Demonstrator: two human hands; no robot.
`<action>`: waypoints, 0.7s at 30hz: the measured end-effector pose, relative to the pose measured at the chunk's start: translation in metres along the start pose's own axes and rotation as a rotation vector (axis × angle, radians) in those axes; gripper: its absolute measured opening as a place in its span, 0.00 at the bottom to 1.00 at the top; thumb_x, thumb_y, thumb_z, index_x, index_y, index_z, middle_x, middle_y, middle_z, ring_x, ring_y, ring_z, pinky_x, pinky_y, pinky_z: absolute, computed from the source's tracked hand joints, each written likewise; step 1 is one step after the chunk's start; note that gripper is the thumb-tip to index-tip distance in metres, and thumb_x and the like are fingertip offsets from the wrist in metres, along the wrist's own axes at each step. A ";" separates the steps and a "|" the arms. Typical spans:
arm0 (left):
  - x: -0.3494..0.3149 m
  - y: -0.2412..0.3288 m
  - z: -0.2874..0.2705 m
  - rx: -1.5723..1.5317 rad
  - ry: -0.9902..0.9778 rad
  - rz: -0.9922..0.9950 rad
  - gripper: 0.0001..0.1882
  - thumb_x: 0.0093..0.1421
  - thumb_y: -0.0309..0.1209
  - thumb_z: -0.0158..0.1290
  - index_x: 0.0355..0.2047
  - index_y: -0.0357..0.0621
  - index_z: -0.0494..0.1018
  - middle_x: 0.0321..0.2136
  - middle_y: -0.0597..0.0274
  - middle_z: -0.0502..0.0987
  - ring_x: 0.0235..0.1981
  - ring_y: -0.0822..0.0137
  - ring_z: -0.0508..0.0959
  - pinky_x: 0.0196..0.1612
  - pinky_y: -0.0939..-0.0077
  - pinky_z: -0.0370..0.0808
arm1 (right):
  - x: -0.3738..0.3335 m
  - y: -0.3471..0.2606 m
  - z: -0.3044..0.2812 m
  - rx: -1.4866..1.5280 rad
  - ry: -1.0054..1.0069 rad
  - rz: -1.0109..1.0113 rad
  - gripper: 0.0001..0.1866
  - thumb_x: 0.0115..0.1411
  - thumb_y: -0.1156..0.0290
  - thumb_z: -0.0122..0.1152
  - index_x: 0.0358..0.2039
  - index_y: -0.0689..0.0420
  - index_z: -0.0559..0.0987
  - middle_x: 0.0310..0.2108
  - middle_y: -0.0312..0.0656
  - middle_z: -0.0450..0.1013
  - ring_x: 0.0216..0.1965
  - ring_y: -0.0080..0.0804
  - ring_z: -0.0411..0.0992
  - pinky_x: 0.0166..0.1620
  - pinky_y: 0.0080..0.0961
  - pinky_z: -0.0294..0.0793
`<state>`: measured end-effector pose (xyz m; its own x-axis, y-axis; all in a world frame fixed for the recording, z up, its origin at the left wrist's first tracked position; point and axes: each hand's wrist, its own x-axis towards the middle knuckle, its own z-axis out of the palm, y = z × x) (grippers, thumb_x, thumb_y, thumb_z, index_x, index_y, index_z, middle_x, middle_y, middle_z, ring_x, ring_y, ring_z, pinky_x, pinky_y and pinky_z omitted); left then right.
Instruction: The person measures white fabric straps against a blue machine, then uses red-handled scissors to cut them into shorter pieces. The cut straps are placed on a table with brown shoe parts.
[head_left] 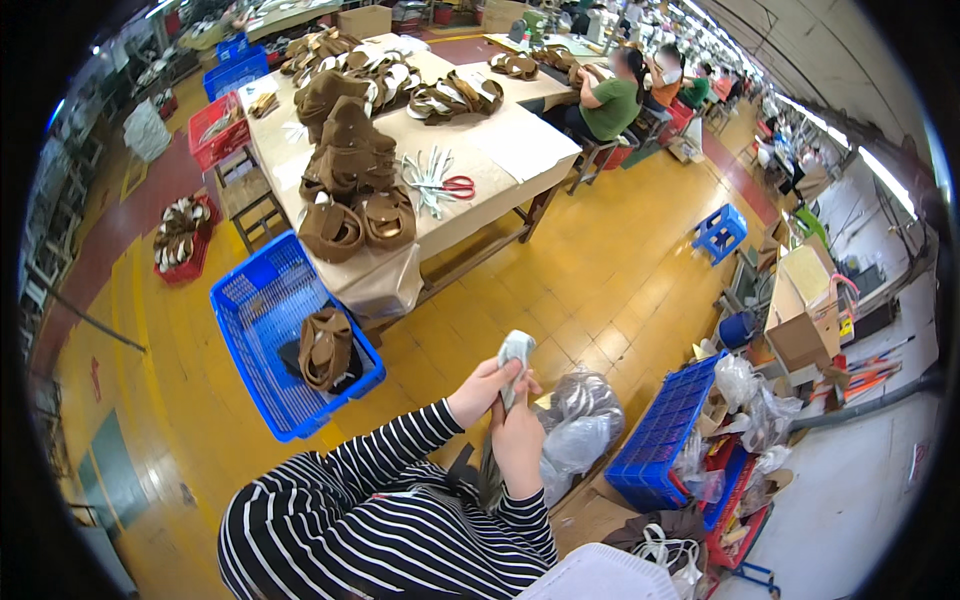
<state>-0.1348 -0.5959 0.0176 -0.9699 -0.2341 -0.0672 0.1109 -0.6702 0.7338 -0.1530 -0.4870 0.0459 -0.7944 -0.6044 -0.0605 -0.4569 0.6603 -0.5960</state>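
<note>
In front of me, my left hand (480, 394) and my right hand (519, 446) are closed together on a narrow pale grey-green bundle (515, 349). It looks like folded cloth or strips, and its top end sticks up above my fingers. The left hand grips it from the side, with the right just below. Ahead on the work table (485, 222), several pale strips (428, 178) lie fanned out beside red-handled scissors (457, 188). Stacks of brown sewn pieces (350, 155) stand to their left.
A blue basket (255, 290) holding brown pieces (326, 350) stands left of me by the table. Plastic bags (580, 440) and a blue crate (660, 440) crowd the right. Beyond are a blue stool (720, 233) and a seated person in green (613, 105).
</note>
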 end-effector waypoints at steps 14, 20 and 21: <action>0.148 0.191 -0.200 0.141 0.606 0.651 0.13 0.62 0.40 0.51 0.28 0.45 0.66 0.18 0.72 0.62 0.21 0.77 0.64 0.29 0.81 0.65 | 0.274 0.065 0.026 0.111 -0.321 -0.476 0.17 0.58 0.64 0.57 0.46 0.60 0.73 0.42 0.49 0.69 0.34 0.42 0.70 0.39 0.29 0.71; 0.167 0.240 -0.230 0.103 0.722 0.704 0.10 0.63 0.33 0.50 0.26 0.45 0.65 0.16 0.75 0.57 0.18 0.79 0.57 0.24 0.82 0.57 | 0.467 0.044 0.055 0.173 -0.397 -0.694 0.13 0.58 0.68 0.56 0.40 0.62 0.75 0.36 0.47 0.74 0.39 0.42 0.73 0.42 0.28 0.72; 0.170 0.242 -0.233 0.138 0.760 0.698 0.09 0.63 0.32 0.50 0.27 0.44 0.66 0.16 0.75 0.58 0.18 0.79 0.58 0.24 0.83 0.57 | 0.501 0.032 0.077 0.177 -0.463 -0.734 0.12 0.58 0.69 0.56 0.40 0.62 0.75 0.38 0.49 0.74 0.39 0.41 0.73 0.43 0.28 0.71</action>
<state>-0.2222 -0.9625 0.0262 -0.3016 -0.9530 0.0288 0.5227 -0.1400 0.8410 -0.5350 -0.8028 -0.0651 -0.0662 -0.9937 0.0908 -0.6884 -0.0204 -0.7250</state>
